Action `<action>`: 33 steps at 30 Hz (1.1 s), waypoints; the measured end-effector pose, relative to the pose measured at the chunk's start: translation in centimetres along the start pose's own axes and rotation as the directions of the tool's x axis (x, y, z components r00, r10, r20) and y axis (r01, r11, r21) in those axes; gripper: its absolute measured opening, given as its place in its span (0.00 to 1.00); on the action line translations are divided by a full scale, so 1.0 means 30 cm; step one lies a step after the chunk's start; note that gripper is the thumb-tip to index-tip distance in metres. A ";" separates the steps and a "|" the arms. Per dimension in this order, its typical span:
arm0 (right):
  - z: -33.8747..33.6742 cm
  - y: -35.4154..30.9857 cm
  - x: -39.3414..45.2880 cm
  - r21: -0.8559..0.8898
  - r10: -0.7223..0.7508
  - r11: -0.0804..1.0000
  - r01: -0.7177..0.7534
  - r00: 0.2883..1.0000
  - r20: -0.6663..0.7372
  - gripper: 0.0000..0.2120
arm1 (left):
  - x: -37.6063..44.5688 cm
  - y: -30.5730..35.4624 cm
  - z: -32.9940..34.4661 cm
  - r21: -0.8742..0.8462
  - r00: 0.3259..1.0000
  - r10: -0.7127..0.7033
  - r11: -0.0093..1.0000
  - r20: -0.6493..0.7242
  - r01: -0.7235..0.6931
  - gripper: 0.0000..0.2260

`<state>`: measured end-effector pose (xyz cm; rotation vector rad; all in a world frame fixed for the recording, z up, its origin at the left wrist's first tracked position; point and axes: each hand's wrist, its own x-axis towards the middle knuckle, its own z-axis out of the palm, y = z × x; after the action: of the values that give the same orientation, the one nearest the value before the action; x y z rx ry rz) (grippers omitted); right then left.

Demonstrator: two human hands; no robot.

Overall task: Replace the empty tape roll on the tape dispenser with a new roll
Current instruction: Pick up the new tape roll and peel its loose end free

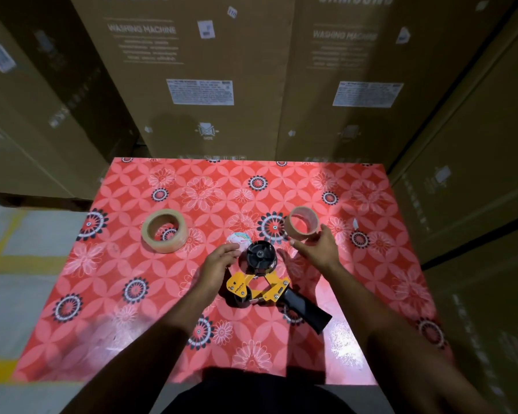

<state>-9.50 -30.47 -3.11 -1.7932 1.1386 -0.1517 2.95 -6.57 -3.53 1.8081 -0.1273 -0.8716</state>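
Observation:
A yellow and black tape dispenser (263, 286) lies on the red flowered table (132, 309), its bare black spool hub (260, 256) pointing away from me and its black handle toward the lower right. My right hand (317, 249) holds the thin empty cardboard tape core (302, 223) just right of and beyond the hub, above the table. My left hand (220, 261) rests against the left side of the hub, fingers curled on the dispenser. A full roll of clear tape (164, 230) lies flat on the table at the left.
Tall cardboard washing machine boxes (204, 85) stand close behind and to the right of the table. A small round white sticker (237, 238) lies just beyond the hub. Grey floor with yellow lines (18, 258) shows at the left.

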 end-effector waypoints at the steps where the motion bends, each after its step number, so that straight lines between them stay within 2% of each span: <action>1: -0.004 0.003 -0.018 -0.029 0.009 1.000 -0.011 0.998 -0.058 0.47 | -0.015 -0.004 -0.007 0.021 1.000 0.010 1.000 0.010 -0.010 0.15; 3: -0.016 0.005 -0.083 -0.151 -0.112 0.985 0.083 0.975 -0.192 0.40 | -0.040 -0.031 -0.026 0.179 0.997 0.057 0.983 -0.048 -0.047 0.20; 4: -0.020 0.006 -0.126 -0.219 -0.238 0.956 0.197 0.955 -0.178 0.34 | -0.054 -0.047 -0.033 0.298 0.992 0.100 0.952 -0.081 -0.071 0.22; 6: -0.018 0.012 -0.207 -0.328 -0.469 0.823 0.464 0.881 0.068 0.26 | -0.081 -0.075 -0.040 0.451 0.984 0.158 0.887 -0.083 -0.104 0.24; 7: -0.011 0.024 -0.233 -0.360 -0.546 0.723 0.590 0.807 0.226 0.26 | -0.096 -0.080 -0.040 0.468 0.987 0.142 0.879 -0.074 -0.092 0.23; 9: 0.016 0.061 -0.244 -0.407 -0.662 0.443 0.799 0.598 0.452 0.25 | -0.119 -0.088 -0.038 0.474 0.991 0.111 0.878 -0.080 -0.060 0.20; 10: 0.032 0.081 -0.239 -0.410 -0.688 0.315 0.856 0.504 0.522 0.24 | -0.125 -0.088 -0.035 0.476 0.990 0.109 0.878 -0.084 -0.057 0.19; 11: 0.045 0.096 -0.234 -0.405 -0.692 0.232 0.884 0.443 0.570 0.24 | -0.129 -0.086 -0.033 0.466 0.990 0.108 0.883 -0.088 -0.055 0.17; 13: 0.065 0.115 -0.239 -0.395 -0.655 0.169 0.903 0.402 0.639 0.26 | -0.136 -0.083 -0.020 0.408 0.991 0.093 0.912 -0.093 -0.047 0.14; 15: 0.083 0.129 -0.258 -0.404 -0.618 0.156 0.901 0.408 0.672 0.29 | -0.143 -0.077 -0.010 0.352 0.989 0.093 0.935 -0.115 -0.047 0.13; 17: 0.107 0.142 -0.286 -0.445 -0.632 0.191 0.875 0.457 0.626 0.31 | -0.139 -0.074 -0.005 0.288 0.983 0.105 0.956 -0.151 -0.058 0.13; 21: 0.179 0.123 -0.337 -0.540 -0.632 0.382 0.750 0.638 0.440 0.28 | -0.126 -0.077 -0.003 0.072 0.980 0.067 0.996 -0.189 -0.054 0.13; 25: 0.268 0.036 -0.318 -0.572 -0.529 0.539 0.618 0.777 0.341 0.30 | -0.144 -0.092 -0.013 0.053 0.990 0.078 0.996 -0.115 -0.072 0.16; 27: 0.293 -0.007 -0.272 -0.584 -0.474 0.555 0.592 0.802 0.363 0.31 | -0.148 -0.112 -0.030 0.113 0.993 0.067 0.992 -0.093 -0.057 0.17; 30: 0.312 -0.042 -0.207 -0.595 -0.442 0.541 0.595 0.802 0.401 0.34 | -0.154 -0.153 -0.086 0.260 0.994 0.078 0.964 -0.073 -0.056 0.17; 33: 0.315 -0.055 -0.183 -0.591 -0.431 0.543 0.596 0.802 0.413 0.32 | -0.156 -0.185 -0.150 0.318 0.994 0.100 0.945 -0.053 -0.078 0.16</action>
<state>-6.36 -20.01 -4.79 -2.7406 0.4543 0.1692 0.60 1.46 -5.21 2.1109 -0.3178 -0.7548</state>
